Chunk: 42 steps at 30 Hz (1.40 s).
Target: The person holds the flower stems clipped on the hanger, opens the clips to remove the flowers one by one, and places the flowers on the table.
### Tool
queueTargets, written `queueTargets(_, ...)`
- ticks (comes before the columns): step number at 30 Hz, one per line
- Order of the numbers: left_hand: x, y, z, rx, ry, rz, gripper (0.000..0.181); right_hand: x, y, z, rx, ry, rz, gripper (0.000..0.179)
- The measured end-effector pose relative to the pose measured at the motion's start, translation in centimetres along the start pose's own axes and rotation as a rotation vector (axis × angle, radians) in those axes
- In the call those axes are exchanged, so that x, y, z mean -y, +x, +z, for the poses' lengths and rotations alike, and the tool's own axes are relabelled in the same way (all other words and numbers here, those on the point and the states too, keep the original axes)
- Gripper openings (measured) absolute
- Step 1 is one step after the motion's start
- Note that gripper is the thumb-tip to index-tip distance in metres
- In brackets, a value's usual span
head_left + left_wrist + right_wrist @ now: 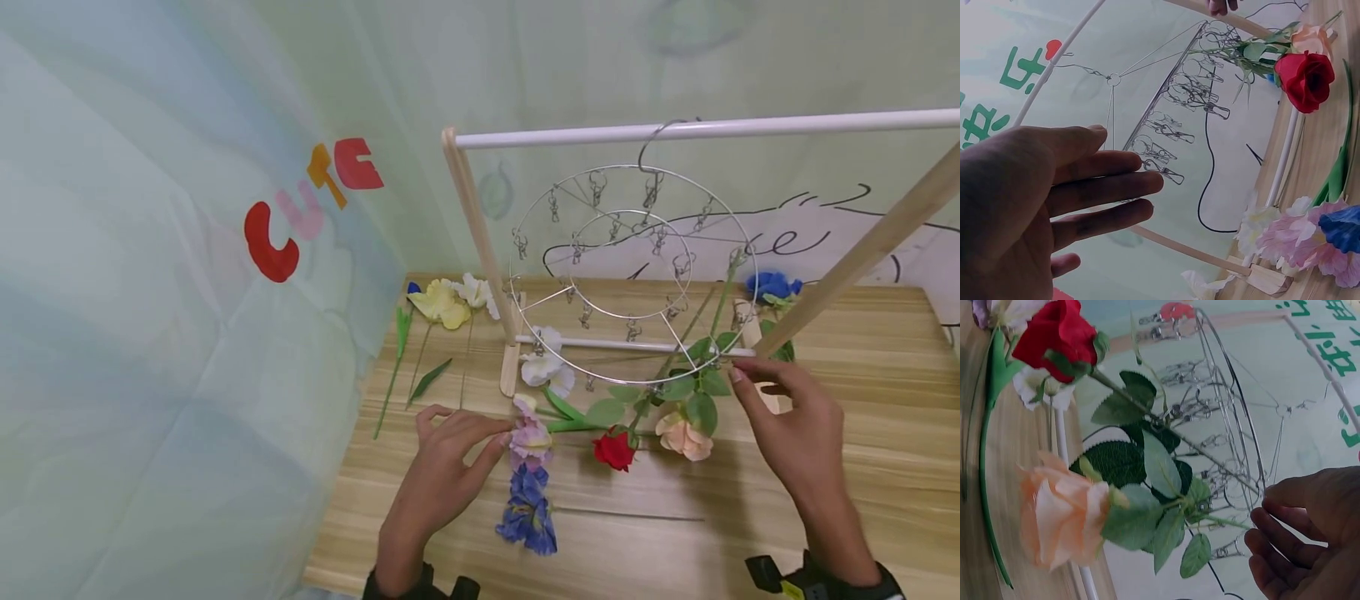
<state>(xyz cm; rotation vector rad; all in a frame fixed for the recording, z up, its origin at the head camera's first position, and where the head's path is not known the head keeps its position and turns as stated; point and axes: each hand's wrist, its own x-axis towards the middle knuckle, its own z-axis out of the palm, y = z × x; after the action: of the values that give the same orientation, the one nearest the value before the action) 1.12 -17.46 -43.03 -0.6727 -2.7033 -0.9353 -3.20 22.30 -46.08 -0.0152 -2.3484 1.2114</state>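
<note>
A round wire clip hanger (633,317) hangs by its hook from a white bar. Thumb and forefinger of my right hand (795,425) pinch its outer ring at the near right edge. Beside those fingers, a red rose (1060,340) and a peach rose (1063,512) dangle head down from the hanger, leaves overlapping the ring. My left hand (1097,187) is raised at the hanger's left with fingers fairly straight, holding nothing. Below it on the table lie a pink flower (531,442) and a blue flower (527,512); the left wrist view shows them apart from the fingers.
The rack has wooden legs (476,237) and a white top bar (562,136). Behind its left leg lie a yellow flower (442,304) and a loose leaf (430,382). White petals (547,362) sit beneath the ring. Another blue flower (774,286) lies near the right leg.
</note>
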Motion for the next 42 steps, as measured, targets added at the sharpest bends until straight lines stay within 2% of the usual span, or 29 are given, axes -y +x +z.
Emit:
queueTargets(9,-0.3,0.5,0.4,-0.001,-0.018,0.023,0.025,1.1,-0.9,1.4,0.178,0.045,-0.027,0.022)
queueTargets(16,-0.6,0.9,0.6,0.005,-0.021,0.027,0.023,1.3,-1.6,2.3,0.245,0.056,-0.05,0.027)
queueTargets(26,-1.4,1.6,1.7,0.026,-0.052,0.034,0.027,1.4,-1.9,3.5,0.262,0.114,-0.085,0.038)
queueTargets(31,-1.9,2.1,2.6,0.024,-0.064,0.077,0.029,1.4,-1.9,3.9,0.25,0.146,-0.126,0.038)
queueTargets(37,-2.5,2.9,4.0,0.031,-0.057,0.141,0.032,1.3,-2.2,4.5,0.25,0.16,-0.079,0.036)
queueTargets(42,-3.2,3.4,4.7,0.045,-0.053,0.149,0.036,1.4,-2.5,4.9,0.258,0.157,-0.068,0.033)
